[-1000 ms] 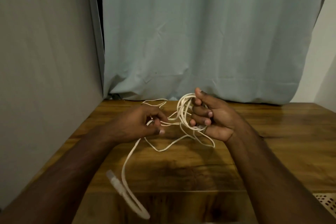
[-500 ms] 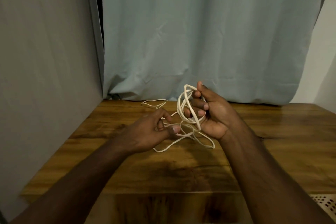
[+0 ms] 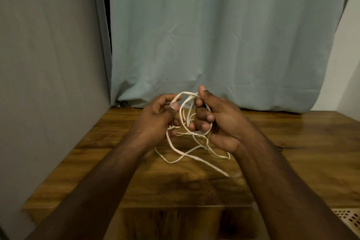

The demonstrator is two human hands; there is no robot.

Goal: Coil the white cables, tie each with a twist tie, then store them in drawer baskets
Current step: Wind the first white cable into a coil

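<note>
- At the near right corner, a pale perforated panel (image 3: pixel 348 218) is seen at the edge of the view; what it belongs to cannot be told.
- Two bare forearms are stretched forward from the bottom of the view over a glossy wooden desk (image 3: pixel 292 142).
- A loose end of the white cable (image 3: pixel 184 115) is trailed across the desk between the arms, running toward the right; its tip is blurred.
- Slack loops of the same cable are hung below the hands and laid on the desk surface.
- The right hand (image 3: pixel 218 122) is held palm toward the camera, its fingers curled around a bundle of coils, with the thumb raised above them; its grip is closed around the cable.
- The left hand (image 3: pixel 155 117) is held just beside the right one, and a strand at the top of the coil is pinched between its thumb and fingers.
- The coiled part of the cable is held up above the desk between the two hands.
- Behind the desk, a pale blue-grey curtain (image 3: pixel 224 35) is hung down to the desk's far edge.
- A grey wall (image 3: pixel 48 64) is seen on the left.
</note>
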